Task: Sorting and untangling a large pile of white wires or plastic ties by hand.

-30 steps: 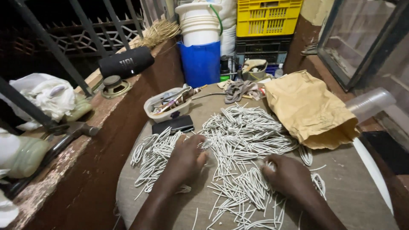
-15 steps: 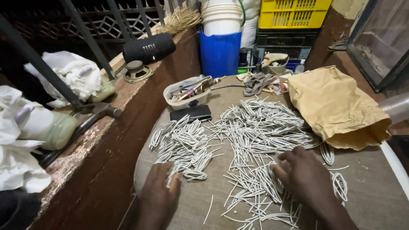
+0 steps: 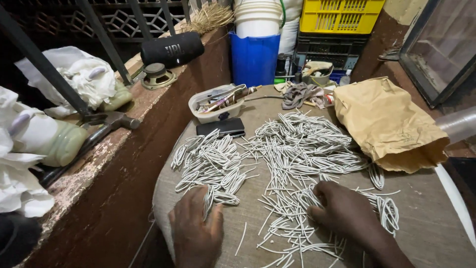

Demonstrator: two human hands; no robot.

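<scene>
The left hand (image 3: 197, 233) has slid down off the looped wires (image 3: 210, 161) (fingers loose, flat on the tabletop (image 3: 436, 233)); the right hand (image 3: 342, 211) stays curled on loose wires (image 3: 297, 144), 1 pile apiece.

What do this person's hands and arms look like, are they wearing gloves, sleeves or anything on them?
Both are bare. The left hand has no glove, ring or band that shows, and only a short stretch of wrist is in view. The right hand is also ungloved, and the forearm behind it is uncovered to the picture's edge, with no sleeve, watch or bracelet in sight. Fingers are short-nailed as far as can be told.
</scene>
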